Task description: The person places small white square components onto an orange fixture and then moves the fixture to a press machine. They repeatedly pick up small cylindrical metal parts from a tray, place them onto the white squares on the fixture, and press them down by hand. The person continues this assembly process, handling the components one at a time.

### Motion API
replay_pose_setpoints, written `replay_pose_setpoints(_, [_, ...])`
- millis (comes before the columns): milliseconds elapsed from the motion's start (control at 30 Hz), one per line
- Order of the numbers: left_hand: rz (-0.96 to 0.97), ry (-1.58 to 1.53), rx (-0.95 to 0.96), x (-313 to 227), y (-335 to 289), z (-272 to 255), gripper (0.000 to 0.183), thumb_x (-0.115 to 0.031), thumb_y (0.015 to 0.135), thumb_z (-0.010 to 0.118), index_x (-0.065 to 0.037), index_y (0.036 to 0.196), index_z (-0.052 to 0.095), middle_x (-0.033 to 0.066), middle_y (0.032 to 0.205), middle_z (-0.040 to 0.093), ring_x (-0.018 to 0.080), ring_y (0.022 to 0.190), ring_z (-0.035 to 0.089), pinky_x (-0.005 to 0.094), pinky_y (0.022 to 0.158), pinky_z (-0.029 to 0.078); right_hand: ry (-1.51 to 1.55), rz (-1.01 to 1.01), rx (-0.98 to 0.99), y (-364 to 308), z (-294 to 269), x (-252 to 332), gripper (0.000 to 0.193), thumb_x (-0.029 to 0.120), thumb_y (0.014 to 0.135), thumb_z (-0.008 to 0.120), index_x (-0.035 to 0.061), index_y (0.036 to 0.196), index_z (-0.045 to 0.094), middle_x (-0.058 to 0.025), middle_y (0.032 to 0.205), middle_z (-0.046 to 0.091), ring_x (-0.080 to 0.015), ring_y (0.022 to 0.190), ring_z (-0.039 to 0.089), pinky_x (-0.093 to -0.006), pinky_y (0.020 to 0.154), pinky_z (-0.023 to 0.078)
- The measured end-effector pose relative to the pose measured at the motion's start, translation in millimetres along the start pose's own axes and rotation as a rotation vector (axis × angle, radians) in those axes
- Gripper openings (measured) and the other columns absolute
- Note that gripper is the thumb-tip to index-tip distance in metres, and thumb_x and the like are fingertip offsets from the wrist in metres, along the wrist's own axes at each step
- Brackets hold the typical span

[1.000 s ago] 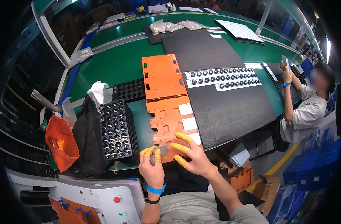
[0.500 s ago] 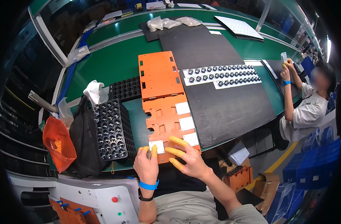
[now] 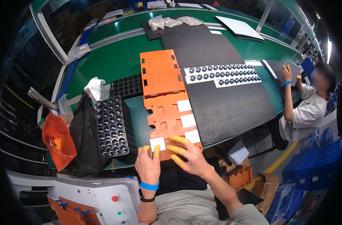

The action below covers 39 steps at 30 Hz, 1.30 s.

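Observation:
An orange fixture plate (image 3: 159,123) with cutouts lies in front of me, its hinged orange cover (image 3: 161,73) folded away at the far end. Several white square plates sit on it: one near left (image 3: 157,144), the others along its right side. My left hand (image 3: 147,165), in yellow finger cots, is at the near-left white plate, thumb and fingers bent; a thin greyish thing shows between them, too small to name. My right hand (image 3: 191,157) hovers over the near-right part of the fixture, its cotted fingers spread and holding nothing.
Left stands a black tray stack (image 3: 113,129) of round black parts, with an orange bag (image 3: 58,144) beyond it. Right lies a black mat (image 3: 231,108) bearing white strips with black knobs (image 3: 225,75). A co-worker (image 3: 309,101) sits at right. A machine panel (image 3: 100,198) is at lower left.
My hands stay almost in place at the fixture; the view shifts slightly. The co-worker's hands have moved apart, one lower beside a clear sheet.

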<state>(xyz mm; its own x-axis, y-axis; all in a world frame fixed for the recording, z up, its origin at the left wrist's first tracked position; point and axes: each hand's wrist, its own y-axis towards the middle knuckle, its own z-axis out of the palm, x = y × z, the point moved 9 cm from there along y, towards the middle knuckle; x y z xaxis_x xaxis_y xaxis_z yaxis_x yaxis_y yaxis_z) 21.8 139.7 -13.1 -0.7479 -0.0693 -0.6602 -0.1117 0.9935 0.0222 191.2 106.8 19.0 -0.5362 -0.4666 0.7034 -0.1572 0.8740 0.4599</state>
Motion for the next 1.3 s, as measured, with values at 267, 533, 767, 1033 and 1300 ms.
replay_pose_setpoints(267, [0.062, -0.155, 0.01, 7.2, -23.7, -10.3, 0.029, -0.017, 0.094, 0.068, 0.004, 0.114, 0.065, 0.021, 0.103, 0.065, 0.0381, 0.091, 0.064, 0.0435, 0.08, 0.05, 0.003, -0.043, 0.093, 5.7, 10.7, 9.1, 0.039, 0.009, 0.085, 0.076, 0.0017, 0.122, 0.067, -0.0158, 0.132, 0.06, -0.0349, 0.118, 0.061, -0.0429, 0.1, 0.052])
replay_pose_setpoints(533, [0.023, -0.281, 0.069, 32.0, -42.1, -21.1, 0.034, -0.018, 0.093, 0.07, 0.0, 0.122, 0.064, 0.0196, 0.101, 0.062, 0.0368, 0.085, 0.063, 0.0422, 0.075, 0.051, -0.379, -0.159, 0.28, 17.0, 43.2, 33.6, 0.043, -0.003, 0.077, 0.062, -0.0063, 0.119, 0.06, -0.0224, 0.123, 0.063, -0.0381, 0.128, 0.054, -0.0537, 0.119, 0.033])
replay_pose_setpoints(767, [0.071, -0.695, 0.142, 54.8, -52.8, -14.3, 0.034, -0.009, 0.093, 0.067, -0.001, 0.125, 0.06, 0.0083, 0.096, 0.056, 0.0187, 0.081, 0.054, 0.0312, 0.071, 0.047, -0.35, -0.13, 0.294, 50.2, 45.0, 33.6, 0.028, -0.001, 0.078, 0.064, -0.0027, 0.106, 0.064, -0.0169, 0.096, 0.065, -0.0345, 0.104, 0.063, -0.0527, 0.116, 0.037])
replay_pose_setpoints(1033, [-0.09, -1.036, 0.433, 79.9, -74.2, -0.9, 0.043, -0.02, 0.093, 0.044, -0.002, 0.13, 0.058, 0.0044, 0.103, 0.047, 0.0138, 0.088, 0.044, 0.0245, 0.08, 0.036, -0.072, -0.353, -0.047, 117.8, 58.2, 104.3, 0.02, 0.006, 0.082, 0.073, 0.0033, 0.101, 0.068, -0.0093, 0.1, 0.066, -0.0276, 0.096, 0.061, -0.0394, 0.085, 0.047])
replay_pose_setpoints(1300, [-0.067, -1.145, 0.654, 69.6, -87.6, 9.7, 0.04, -0.008, 0.096, 0.051, -0.001, 0.135, 0.056, 0.0055, 0.11, 0.052, 0.0161, 0.09, 0.047, 0.026, 0.089, 0.039, -0.308, -0.147, -0.022, 191.4, 117.8, 89.3, 0.027, 0.026, 0.082, 0.077, -0.0012, 0.083, 0.073, -0.018, 0.078, 0.07, -0.0338, 0.075, 0.069, -0.0445, 0.069, 0.051])
